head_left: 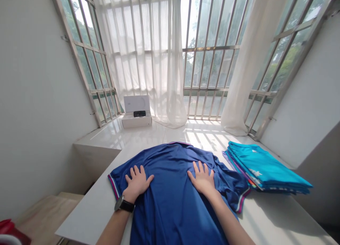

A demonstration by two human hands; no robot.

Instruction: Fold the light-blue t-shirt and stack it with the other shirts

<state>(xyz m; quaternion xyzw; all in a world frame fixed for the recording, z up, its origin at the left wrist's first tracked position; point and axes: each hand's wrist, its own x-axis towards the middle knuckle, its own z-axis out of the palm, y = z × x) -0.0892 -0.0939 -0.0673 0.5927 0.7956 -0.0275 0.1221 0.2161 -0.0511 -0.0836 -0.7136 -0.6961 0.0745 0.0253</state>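
**A big blue shirt (170, 206) lies on a white worktop (89, 216)**

The blue shirt is spread out in the middle of the worktop. Its collar (179, 143) is at the far end, by the window. The bottom of the shirt runs out of sight at the near edge of the view. There are soft wrinkles in the cloth.

The left hand (136, 184) lies palm down on the shirt, near the left sleeve (118, 179). Its fingers are spread wide, and the thumb points in toward the middle. A dark watch (125, 205) with a black strap is on that wrist.

The right hand (203, 180) lies palm down on the other side of the shirt. Its fingers are spread too. Near it, the right sleeve (232, 184) is bunched up in folds. Both sleeves have pink and white stripes at the ends.

Just beside the right sleeve is a neat pile of folded clothes (268, 167). The top one is bright blue with small white marks. I cannot tell if the pile and the sleeve touch.

At the back, on the left, a white box (136, 122) stands with its lid up. A small black thing (139, 113) shows inside it. Thin white curtains (170, 67) hang by the window bars (209, 48). Sunlight makes bright stripes on the worktop. Something red (13, 232) peeks in at the bottom left corner.
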